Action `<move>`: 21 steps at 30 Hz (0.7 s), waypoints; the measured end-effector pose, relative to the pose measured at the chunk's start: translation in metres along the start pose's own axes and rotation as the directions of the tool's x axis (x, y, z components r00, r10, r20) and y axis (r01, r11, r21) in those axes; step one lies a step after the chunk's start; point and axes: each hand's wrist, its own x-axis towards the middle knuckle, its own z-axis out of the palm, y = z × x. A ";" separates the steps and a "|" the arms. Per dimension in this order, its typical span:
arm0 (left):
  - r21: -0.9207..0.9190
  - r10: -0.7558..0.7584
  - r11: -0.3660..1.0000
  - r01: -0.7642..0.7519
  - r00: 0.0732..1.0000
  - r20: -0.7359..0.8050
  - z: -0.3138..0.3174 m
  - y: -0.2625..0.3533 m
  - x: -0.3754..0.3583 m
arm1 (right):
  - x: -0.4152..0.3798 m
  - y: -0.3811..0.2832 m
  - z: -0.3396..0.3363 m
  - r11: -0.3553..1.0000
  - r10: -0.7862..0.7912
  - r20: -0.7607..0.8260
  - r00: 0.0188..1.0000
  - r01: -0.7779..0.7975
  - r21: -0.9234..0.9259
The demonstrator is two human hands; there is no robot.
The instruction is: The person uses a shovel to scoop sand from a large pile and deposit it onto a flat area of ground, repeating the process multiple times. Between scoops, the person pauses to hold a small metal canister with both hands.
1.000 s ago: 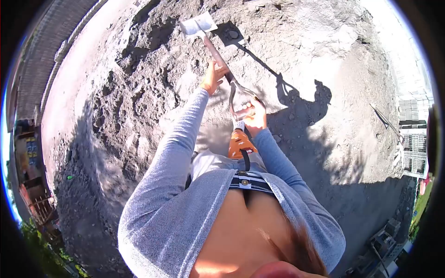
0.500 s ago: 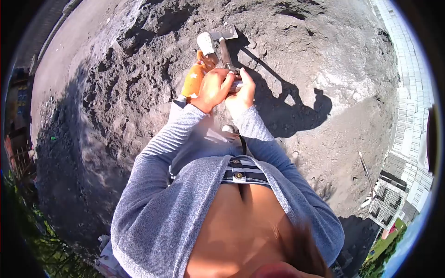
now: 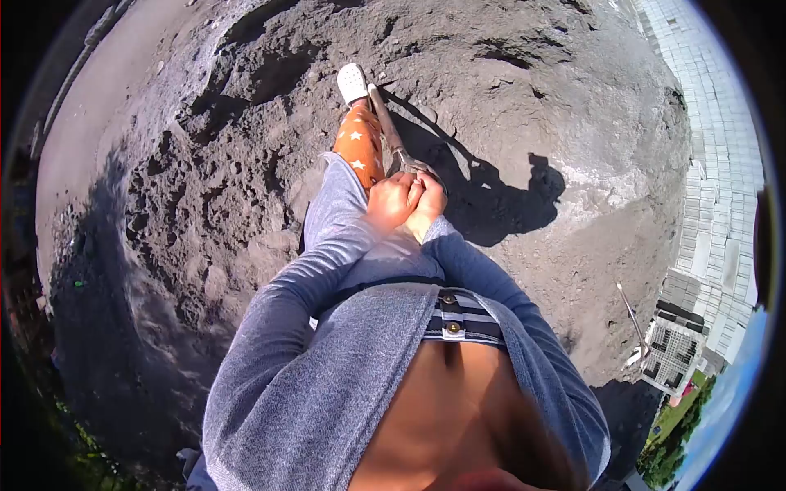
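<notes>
My left hand (image 3: 391,200) and my right hand (image 3: 428,199) are side by side in front of my waist, both closed round the top of a long-handled tool (image 3: 384,119). Its shaft runs away from me beside my leg in orange trousers with white stars (image 3: 359,143). A white clog (image 3: 352,84) is on that foot, next to the tool's far end. The tool's blade cannot be made out. My fingers hide the part of the handle they wrap.
Rough, lumpy grey soil (image 3: 221,172) surrounds my feet, with my shadow (image 3: 508,200) to the right. Beyond lie a paved strip (image 3: 712,180), a white plastic crate (image 3: 673,353) and another thin tool (image 3: 632,315) on the ground.
Both hands have moved down toward my body with the handle. The metal head at the tool's far end no longer shows. My leg now reaches forward, showing more of the orange trousers.
</notes>
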 end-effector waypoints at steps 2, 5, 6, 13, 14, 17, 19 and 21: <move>-0.025 -0.029 0.999 0.030 0.999 0.027 0.011 -0.007 -0.027 | -0.030 0.004 -0.021 1.000 -0.008 0.066 0.998 0.010 -0.022; -0.092 -0.129 0.987 0.128 0.992 0.001 0.020 -0.007 -0.033 | -0.022 0.001 -0.036 0.994 0.026 0.251 0.968 0.002 -0.111; -0.116 -0.140 0.983 0.143 0.989 0.041 0.019 -0.010 -0.035 | -0.020 -0.003 -0.043 0.980 0.083 0.333 0.939 -0.015 -0.201; -0.515 -0.387 0.805 0.294 0.919 -0.080 0.001 -0.044 -0.042 | -0.011 -0.023 -0.081 0.801 0.322 0.307 0.895 -0.085 -0.593; -0.533 -0.453 0.751 0.389 0.891 0.013 0.003 -0.064 -0.046 | -0.015 -0.023 -0.094 0.764 0.321 0.281 0.905 -0.072 -0.641; -0.468 -0.608 0.616 0.634 0.760 0.229 0.003 -0.100 -0.053 | 0.023 -0.008 -0.177 0.644 0.387 0.011 0.922 -0.262 -0.719; -0.500 -0.645 0.507 0.702 0.694 0.320 0.017 -0.130 -0.055 | 0.071 0.013 -0.252 0.660 0.342 -0.173 0.924 -0.367 -0.656; -0.413 -0.668 0.360 0.837 0.540 0.512 0.033 -0.164 -0.054 | 0.071 0.009 -0.241 0.606 0.239 -0.448 0.861 -0.493 -0.624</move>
